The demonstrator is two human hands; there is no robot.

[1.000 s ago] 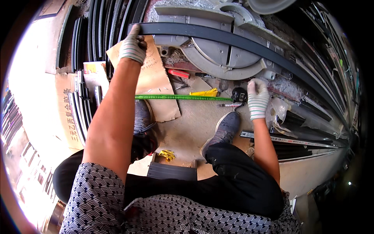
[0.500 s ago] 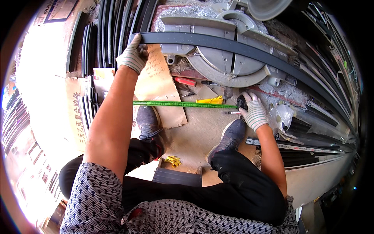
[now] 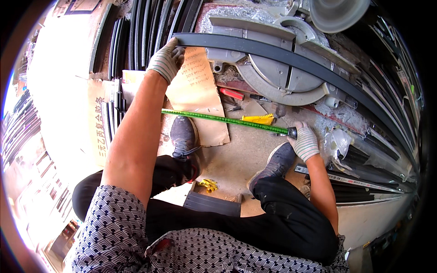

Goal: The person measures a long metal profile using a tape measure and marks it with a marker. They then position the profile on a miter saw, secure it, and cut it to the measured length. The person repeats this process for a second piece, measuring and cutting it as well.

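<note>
A long dark grey profile strip [image 3: 255,49] lies across the bed of a grey mitre saw [image 3: 268,75] and runs off to the right. My left hand [image 3: 167,60], in a striped glove, is closed on the strip's left end. Low on the right, my gloved right hand [image 3: 304,139] grips the dark case of a tape measure [image 3: 292,132]. Its green blade [image 3: 227,120] stretches left above the floor until my left forearm hides it. Below the saw, a yellow utility knife [image 3: 258,119] and a red-handled tool [image 3: 231,93] lie on the floor.
Handwritten cardboard [image 3: 195,82] lies under my left hand. Dark profiles [image 3: 145,34] stand in a bundle at the upper left; more profiles [image 3: 391,82] and plastic wrap [image 3: 339,142] crowd the right. The saw's round blade [image 3: 339,11] hangs above its bed. My shoes [image 3: 183,136] are spread below.
The view has shifted, so the scene sits further right. My right hand has drawn the tape case slightly lower, and the green blade now slants down to the right. My left hand keeps the strip's end.
</note>
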